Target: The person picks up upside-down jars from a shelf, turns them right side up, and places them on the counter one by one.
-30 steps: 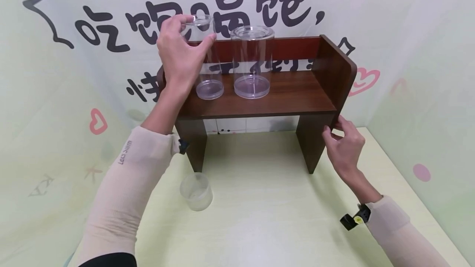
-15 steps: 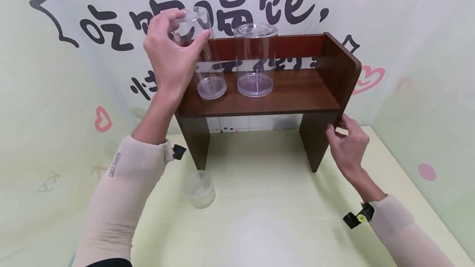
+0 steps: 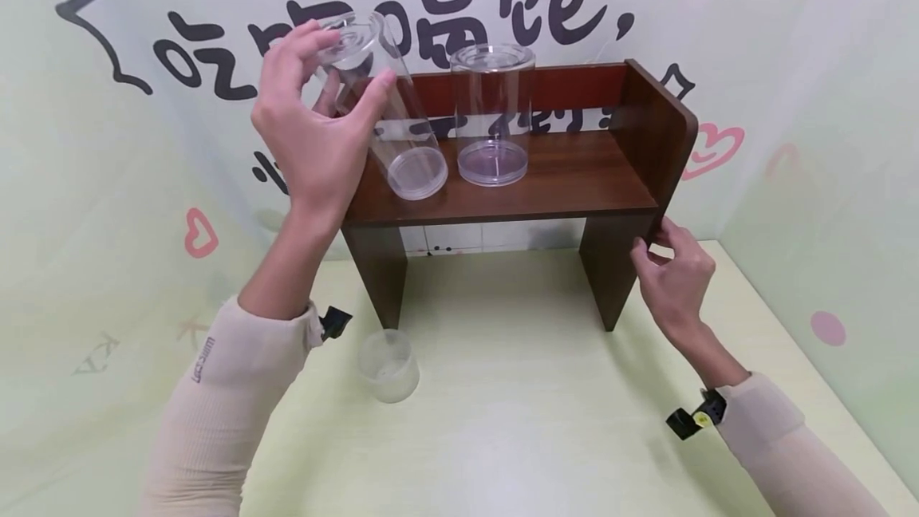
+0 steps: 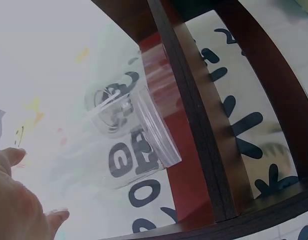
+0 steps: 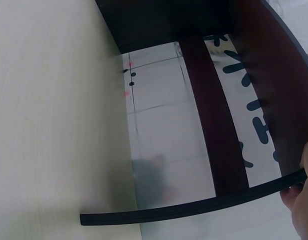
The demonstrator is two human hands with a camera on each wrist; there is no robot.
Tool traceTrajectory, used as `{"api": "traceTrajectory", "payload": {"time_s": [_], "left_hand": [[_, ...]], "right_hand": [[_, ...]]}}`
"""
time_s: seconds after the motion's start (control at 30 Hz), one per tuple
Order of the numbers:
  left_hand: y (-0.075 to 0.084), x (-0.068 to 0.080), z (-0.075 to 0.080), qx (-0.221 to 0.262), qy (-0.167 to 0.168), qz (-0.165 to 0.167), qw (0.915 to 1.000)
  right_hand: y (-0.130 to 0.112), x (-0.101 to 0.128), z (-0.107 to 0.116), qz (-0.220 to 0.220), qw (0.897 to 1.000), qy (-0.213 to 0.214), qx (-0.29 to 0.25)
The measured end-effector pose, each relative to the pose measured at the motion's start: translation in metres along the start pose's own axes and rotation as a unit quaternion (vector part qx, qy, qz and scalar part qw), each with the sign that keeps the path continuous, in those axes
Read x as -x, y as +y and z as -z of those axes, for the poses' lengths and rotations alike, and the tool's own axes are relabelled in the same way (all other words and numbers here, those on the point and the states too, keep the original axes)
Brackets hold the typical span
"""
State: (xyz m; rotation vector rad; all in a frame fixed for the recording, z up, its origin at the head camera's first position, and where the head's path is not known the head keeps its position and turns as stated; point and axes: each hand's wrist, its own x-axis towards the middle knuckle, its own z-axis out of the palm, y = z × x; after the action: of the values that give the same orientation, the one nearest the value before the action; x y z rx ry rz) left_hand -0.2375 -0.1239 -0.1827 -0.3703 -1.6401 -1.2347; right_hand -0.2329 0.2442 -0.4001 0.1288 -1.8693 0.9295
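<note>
My left hand grips a tall clear plastic jar near its upper end. The jar tilts, its top leaning left and its base toward the right, above the dark brown wooden shelf; whether the base touches the board I cannot tell. In the left wrist view the same jar shows faintly beside the shelf's edge, with the hand's fingertips at lower left. My right hand pinches the front edge of the shelf's right side panel, its fingers partly hidden behind it.
A second, wider clear jar stands upright on the shelf, just right of the held one. On the pale table a small clear open cup stands by the shelf's left leg. A lettered wall rises behind.
The jar in my left hand has gone from nearly upright to tilted, its top moving left and its base forward. My left hand has shifted left. The right hand keeps its hold.
</note>
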Motion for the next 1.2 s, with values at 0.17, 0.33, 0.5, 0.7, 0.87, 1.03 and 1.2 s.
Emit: {"api": "traceTrajectory", "payload": {"time_s": [0.17,0.33,0.5,0.7,0.87,1.03,1.2], "left_hand": [[0.004,0.008,0.010,0.022,0.006,-0.040,0.9989],[0.011,0.019,0.016,0.077,0.030,-0.031,0.9961],[0.019,0.032,0.020,0.160,0.043,-0.009,0.9862],[0.028,0.047,0.025,0.230,0.051,0.024,0.9715],[0.028,0.061,0.027,0.271,0.064,0.049,0.9592],[0.019,0.080,0.026,0.287,0.071,0.046,0.9543],[0.011,0.099,0.023,0.293,0.064,0.045,0.9530]], "right_hand": [[0.001,0.000,0.001,0.002,1.000,-0.007,0.004],[0.000,0.000,0.004,0.008,1.000,-0.008,0.009],[0.001,0.000,0.004,0.007,1.000,-0.009,0.002],[0.001,0.000,0.002,0.004,1.000,-0.008,-0.004],[0.002,0.000,0.002,0.003,1.000,-0.010,-0.009],[0.003,-0.001,0.001,0.002,1.000,-0.013,-0.006],[0.002,0.000,0.001,0.002,1.000,-0.011,-0.005]]}}
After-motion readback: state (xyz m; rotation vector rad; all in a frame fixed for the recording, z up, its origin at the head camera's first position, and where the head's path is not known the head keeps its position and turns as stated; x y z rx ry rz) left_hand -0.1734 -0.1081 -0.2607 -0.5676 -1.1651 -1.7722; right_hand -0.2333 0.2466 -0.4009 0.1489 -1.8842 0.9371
